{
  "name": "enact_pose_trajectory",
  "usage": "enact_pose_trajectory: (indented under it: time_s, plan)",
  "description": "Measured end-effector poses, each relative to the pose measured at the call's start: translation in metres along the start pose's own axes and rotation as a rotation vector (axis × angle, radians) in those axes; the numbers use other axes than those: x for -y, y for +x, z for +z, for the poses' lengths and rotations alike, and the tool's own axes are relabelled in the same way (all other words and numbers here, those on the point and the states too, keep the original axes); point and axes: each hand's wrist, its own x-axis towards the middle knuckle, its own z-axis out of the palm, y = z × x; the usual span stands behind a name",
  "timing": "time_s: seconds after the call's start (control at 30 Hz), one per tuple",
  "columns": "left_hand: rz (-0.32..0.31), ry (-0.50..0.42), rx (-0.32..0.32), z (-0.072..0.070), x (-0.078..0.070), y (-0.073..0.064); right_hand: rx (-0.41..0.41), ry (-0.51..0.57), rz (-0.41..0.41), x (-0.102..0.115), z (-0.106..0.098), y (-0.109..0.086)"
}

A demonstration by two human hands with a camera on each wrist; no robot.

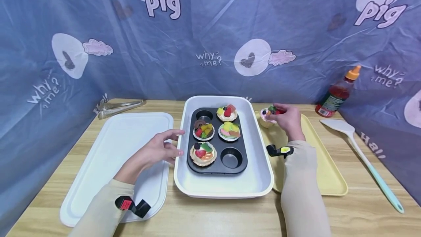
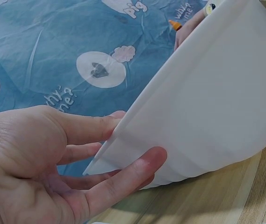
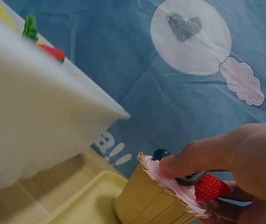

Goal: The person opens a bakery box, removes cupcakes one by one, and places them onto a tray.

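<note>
Stretches the right forearm from the near edge of the wooden table (image 1: pixel 213 218) toward the far edge, leaning slightly left, and turns the right hand (image 1: pixel 287 118) inward at the wrist. Pinches a pink-iced cupcake (image 1: pixel 267 123) between thumb and fingers in a narrow grip at the top, with the thumb pressed into the icing close to a dark berry and with a red strawberry against the fingers (tan fluted case showing below). Holds that cupcake at the far left corner of the yellow tray (image 1: pixel 323 167), just beside the right wall of the white basin (image 1: pixel 227 187); cannot tell whether lifted or resting on the tray. Slants the left forearm up and rightward across the near right corner of the white tray (image 1: pixel 108 171). Spreads the left hand (image 1: pixel 158 153) wide, with parted fingers, touching the basin's left rim and outer wall. Has a dark muffin tin (image 1: pixel 215 167) between the hands, inside the basin, nearer its far edge, with four topped cupcakes (image 1: pixel 229 131) in it. Has also metal tongs (image 1: pixel 120 108) near the table's far left corner, a sauce bottle (image 1: pixel 335 96) near the far right corner and a spatula (image 1: pixel 365 153) along the right edge.
</note>
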Motion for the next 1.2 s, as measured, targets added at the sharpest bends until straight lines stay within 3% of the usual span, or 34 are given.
enact_pose_trajectory:
  time_s: [0.77, 0.97, 1.2]
  plan:
    - [0.001, 0.009, -0.004, 0.000, -0.001, 0.002, 0.018, -0.071, -0.036, -0.006, 0.003, 0.004]
    - [0.006, 0.000, -0.002, 0.002, -0.001, 0.002, 0.012, 0.071, 0.014, -0.003, -0.005, 0.002]
    - [0.007, -0.017, 0.003, -0.001, 0.002, 0.002, -0.129, 0.250, 0.093, 0.018, -0.022, -0.005]
